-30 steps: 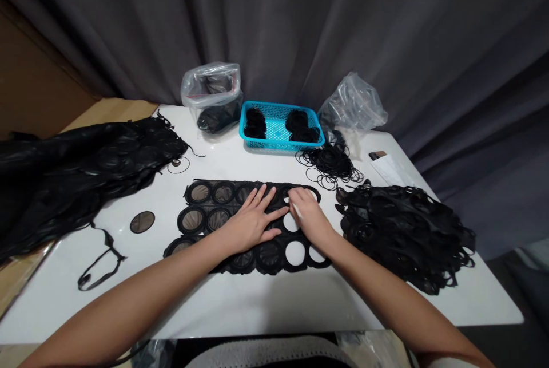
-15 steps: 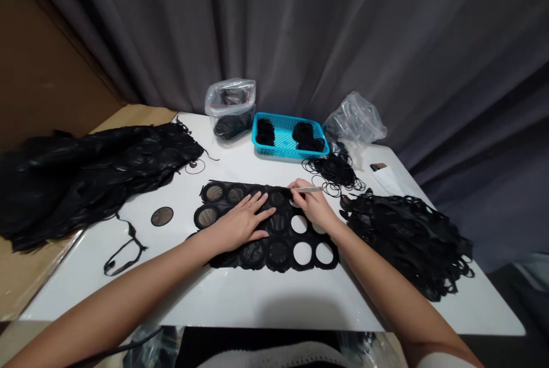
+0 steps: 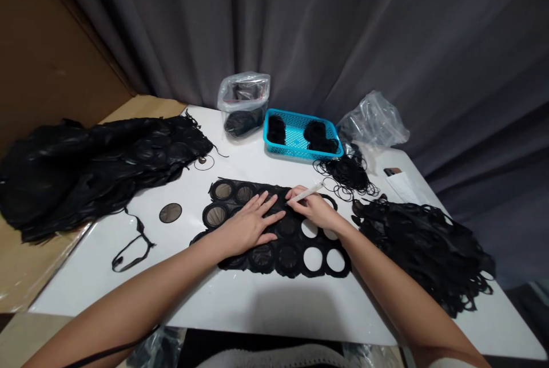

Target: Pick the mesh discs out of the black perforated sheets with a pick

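Note:
A black sheet with rows of round cut-outs lies flat on the white table. Thin dark mesh fills the circles on its left and middle; several on the right are open holes with white showing through. My left hand rests palm down on the sheet's middle, fingers spread. Over its upper part, my right hand grips a slim whitish pen-like tool, whose tip points down-left at the sheet beside my left fingertips. The tip itself is hidden by my fingers, so its exact kind does not show.
A loose mesh disc and black scrap strip lie left, near a large black sheet pile. Behind stand a bagged tub and blue basket. Thin black rings and cut-out sheets lie right.
My right hand and its tool have moved slightly down toward my left fingers, and the tool now slants upward to the right. My left hand stays pressed on the sheet. The whole view has shifted.

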A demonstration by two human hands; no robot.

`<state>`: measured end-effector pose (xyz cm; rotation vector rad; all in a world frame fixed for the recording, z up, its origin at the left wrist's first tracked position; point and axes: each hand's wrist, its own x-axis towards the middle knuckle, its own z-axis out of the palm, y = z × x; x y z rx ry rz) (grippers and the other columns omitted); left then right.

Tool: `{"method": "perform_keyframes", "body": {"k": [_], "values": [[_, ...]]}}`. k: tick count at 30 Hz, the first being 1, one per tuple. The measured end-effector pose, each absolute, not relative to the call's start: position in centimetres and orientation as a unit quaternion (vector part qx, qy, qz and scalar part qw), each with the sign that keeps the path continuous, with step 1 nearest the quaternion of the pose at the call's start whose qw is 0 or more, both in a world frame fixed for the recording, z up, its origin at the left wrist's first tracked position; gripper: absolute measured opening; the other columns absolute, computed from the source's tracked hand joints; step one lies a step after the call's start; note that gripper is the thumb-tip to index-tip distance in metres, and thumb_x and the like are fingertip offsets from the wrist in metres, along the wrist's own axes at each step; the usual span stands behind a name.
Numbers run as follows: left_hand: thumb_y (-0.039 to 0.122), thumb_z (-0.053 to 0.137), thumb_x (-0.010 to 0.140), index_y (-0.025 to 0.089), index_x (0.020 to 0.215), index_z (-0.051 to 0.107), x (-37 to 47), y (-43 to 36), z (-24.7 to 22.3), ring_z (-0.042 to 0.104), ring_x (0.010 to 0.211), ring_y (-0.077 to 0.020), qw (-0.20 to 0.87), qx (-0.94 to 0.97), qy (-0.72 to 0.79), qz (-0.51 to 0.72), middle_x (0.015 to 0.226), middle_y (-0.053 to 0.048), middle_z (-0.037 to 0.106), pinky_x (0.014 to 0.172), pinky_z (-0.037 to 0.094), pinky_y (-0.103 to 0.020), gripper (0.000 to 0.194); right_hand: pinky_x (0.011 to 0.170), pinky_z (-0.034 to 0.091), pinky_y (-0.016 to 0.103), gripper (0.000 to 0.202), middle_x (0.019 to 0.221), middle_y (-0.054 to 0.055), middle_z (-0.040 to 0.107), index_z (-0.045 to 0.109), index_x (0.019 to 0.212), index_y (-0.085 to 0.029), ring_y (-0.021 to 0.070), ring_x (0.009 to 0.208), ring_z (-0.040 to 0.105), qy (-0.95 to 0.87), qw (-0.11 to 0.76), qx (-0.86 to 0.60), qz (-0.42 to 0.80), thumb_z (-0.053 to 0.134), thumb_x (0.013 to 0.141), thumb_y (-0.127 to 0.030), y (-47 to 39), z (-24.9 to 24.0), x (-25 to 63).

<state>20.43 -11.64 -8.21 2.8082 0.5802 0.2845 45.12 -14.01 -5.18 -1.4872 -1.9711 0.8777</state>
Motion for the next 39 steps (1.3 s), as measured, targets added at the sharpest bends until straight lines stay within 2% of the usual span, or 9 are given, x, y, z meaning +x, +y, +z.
{"method": "perform_keyframes", "body": {"k": [5, 10, 12, 15, 20, 22, 26, 31, 39], "values": [[0.049, 0.058, 0.097, 0.025, 0.15, 0.043, 20.5, -11.7, -8.2, 0.019, 0.151, -0.0368, 0.13, 0.966, 0.203, 0.09, 0.164, -0.014, 0.024, 0.121, 0.023, -0.053, 0.06, 0.087, 0.045, 0.035, 0.011, 0.097, 0.004, 0.06, 0.057, 0.086, -0.021, 0.0188, 0.088, 0.057, -0.746, 0.243, -0.547, 0.292, 0.051, 0.095, -0.025, -14.3, -5.4, 44.8], [0.046, 0.06, 0.096, 0.026, 0.149, 0.043, 20.4, -11.7, -8.2, 0.019, 0.151, -0.0363, 0.138, 0.964, 0.201, 0.103, 0.163, -0.014, 0.024, 0.12, 0.025, -0.053, 0.06, 0.082, 0.046, 0.037, 0.017, 0.103, 0.011, 0.061, 0.058, 0.092, -0.021, 0.024, 0.093, 0.055, -0.768, 0.249, -0.568, 0.161, 0.042, 0.095, -0.016, -15.8, -7.3, 42.3], [0.046, 0.06, 0.096, 0.026, 0.149, 0.045, 20.4, -11.7, -8.2, 0.019, 0.151, -0.037, 0.136, 0.964, 0.202, 0.107, 0.163, -0.014, 0.025, 0.12, 0.026, -0.054, 0.059, 0.081, 0.046, 0.038, 0.02, 0.098, 0.012, 0.063, 0.059, 0.092, -0.021, 0.0251, 0.09, 0.055, -0.747, 0.274, -0.592, 0.131, 0.039, 0.095, -0.015, -16.0, -7.8, 42.3], [0.047, 0.058, 0.097, 0.025, 0.149, 0.045, 20.4, -11.7, -8.2, 0.019, 0.15, -0.0382, 0.129, 0.966, 0.202, 0.102, 0.162, -0.015, 0.028, 0.119, 0.026, -0.056, 0.058, 0.076, 0.045, 0.035, 0.021, 0.089, 0.009, 0.066, 0.059, 0.091, -0.021, 0.0229, 0.079, 0.058, -0.649, 0.346, -0.664, 0.134, 0.04, 0.097, -0.025, -15.6, -7.4, 44.8], [0.048, 0.054, 0.099, 0.022, 0.149, 0.044, 20.3, -11.7, -7.8, 0.017, 0.15, -0.039, 0.121, 0.968, 0.196, 0.1, 0.162, -0.017, 0.027, 0.118, 0.027, -0.056, 0.057, 0.065, 0.042, 0.03, 0.028, 0.088, 0.007, 0.07, 0.06, 0.089, -0.021, 0.0184, 0.065, 0.053, -0.523, 0.427, -0.728, 0.121, 0.046, 0.094, -0.044, -16.1, -4.8, 49.6], [0.047, 0.056, 0.098, 0.022, 0.149, 0.043, 20.1, -12.2, -7.5, 0.018, 0.15, -0.0379, 0.124, 0.968, 0.19, 0.108, 0.161, -0.017, 0.028, 0.119, 0.027, -0.055, 0.058, 0.065, 0.042, 0.03, 0.027, 0.09, 0.006, 0.07, 0.061, 0.092, -0.021, 0.0178, 0.064, 0.052, -0.548, 0.418, -0.714, 0.124, 0.045, 0.095, -0.042, -17.1, -4.0, 49.1], [0.043, 0.06, 0.097, 0.025, 0.149, 0.045, 19.5, -14.3, -7.3, 0.022, 0.15, -0.0361, 0.134, 0.973, 0.159, 0.1, 0.161, -0.015, 0.031, 0.12, 0.025, -0.053, 0.057, 0.075, 0.045, 0.031, 0.021, 0.094, 0.005, 0.067, 0.062, 0.095, -0.022, 0.0198, 0.081, 0.059, -0.665, 0.344, -0.627, 0.212, 0.043, 0.098, -0.032, -19.5, -3.8, 45.2], [0.043, 0.061, 0.096, 0.031, 0.149, 0.045, 18.7, -15.6, -8.1, 0.017, 0.151, -0.0355, 0.145, 0.97, 0.16, 0.115, 0.165, -0.009, 0.021, 0.122, 0.021, -0.053, 0.057, 0.086, 0.046, 0.033, 0.015, 0.102, 0.005, 0.064, 0.058, 0.092, -0.023, 0.0196, 0.096, 0.06, -0.713, 0.293, -0.554, 0.316, 0.044, 0.098, -0.025, -21.1, -4.8, 42.7], [0.045, 0.06, 0.096, 0.03, 0.148, 0.047, 18.7, -15.4, -8.3, 0.014, 0.152, -0.0367, 0.139, 0.972, 0.159, 0.102, 0.166, -0.009, 0.018, 0.122, 0.019, -0.053, 0.055, 0.091, 0.044, 0.036, 0.012, 0.107, 0.005, 0.06, 0.056, 0.087, -0.022, 0.0193, 0.097, 0.058, -0.724, 0.263, -0.544, 0.332, 0.048, 0.097, -0.023, -20.6, -5.0, 43.0]]}}
